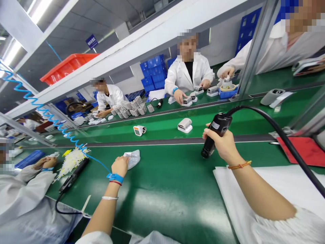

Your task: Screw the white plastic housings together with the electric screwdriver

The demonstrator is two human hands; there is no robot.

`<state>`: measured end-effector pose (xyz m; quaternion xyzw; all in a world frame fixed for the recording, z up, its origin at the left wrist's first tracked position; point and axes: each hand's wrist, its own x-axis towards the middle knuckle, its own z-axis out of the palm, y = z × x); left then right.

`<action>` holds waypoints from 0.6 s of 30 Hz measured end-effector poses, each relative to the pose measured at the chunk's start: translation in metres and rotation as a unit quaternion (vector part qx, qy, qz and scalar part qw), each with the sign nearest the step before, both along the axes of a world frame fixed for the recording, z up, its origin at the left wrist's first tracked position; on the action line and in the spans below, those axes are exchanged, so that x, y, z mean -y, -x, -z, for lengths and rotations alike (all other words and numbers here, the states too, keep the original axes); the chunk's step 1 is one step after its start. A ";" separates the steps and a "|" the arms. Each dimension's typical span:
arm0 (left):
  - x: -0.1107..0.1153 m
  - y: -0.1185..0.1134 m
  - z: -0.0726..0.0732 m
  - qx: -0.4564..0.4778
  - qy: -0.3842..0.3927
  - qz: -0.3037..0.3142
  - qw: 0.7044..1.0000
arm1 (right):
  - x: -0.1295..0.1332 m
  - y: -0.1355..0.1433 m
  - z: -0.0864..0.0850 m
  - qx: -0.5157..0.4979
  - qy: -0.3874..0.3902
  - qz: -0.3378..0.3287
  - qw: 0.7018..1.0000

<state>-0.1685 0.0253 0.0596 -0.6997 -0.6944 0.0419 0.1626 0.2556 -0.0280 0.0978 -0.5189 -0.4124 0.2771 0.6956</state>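
Observation:
My left hand (120, 167) pinches the edge of a small clear plastic bag (134, 159) over the green worktop (157, 189). Tiny silvery pieces fill the bag, too small to name. A black electric screwdriver (219, 126) is gripped in my right hand (225, 145), its tip pointing down and a thick cable leaving its top end. Beyond my hands, on the green conveyor belt, are a white device with a grey screen and curled cuff (139, 130), probably a wrist blood pressure monitor, and a similar device with a grey cuff (185, 125).
At left, a co-worker's hands (45, 162) are near a pile of small white and yellow parts (73, 161) and another black screwdriver (73, 176). White sheets (228, 189) and a red mat (302, 149) lie at right. A blue coiled cord (53, 118) hangs at left. Co-workers sit opposite.

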 end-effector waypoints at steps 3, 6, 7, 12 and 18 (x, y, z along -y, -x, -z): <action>0.003 0.000 0.002 0.004 -0.005 -0.009 1.000 | 0.005 -0.021 -0.010 0.071 0.063 0.014 0.995; 0.007 -0.001 0.005 0.022 -0.022 -0.016 0.999 | 0.016 -0.041 -0.022 0.138 0.127 -0.013 0.982; 0.008 -0.001 0.006 0.029 -0.032 -0.019 0.999 | 0.019 -0.046 -0.025 0.142 0.140 -0.012 0.980; 0.012 -0.008 0.010 0.069 -0.095 -0.008 0.993 | 0.015 -0.046 -0.022 -0.003 0.069 0.070 0.995; 0.016 -0.011 0.016 0.126 -0.124 0.033 0.984 | -0.015 -0.039 0.012 -0.092 0.053 0.094 0.990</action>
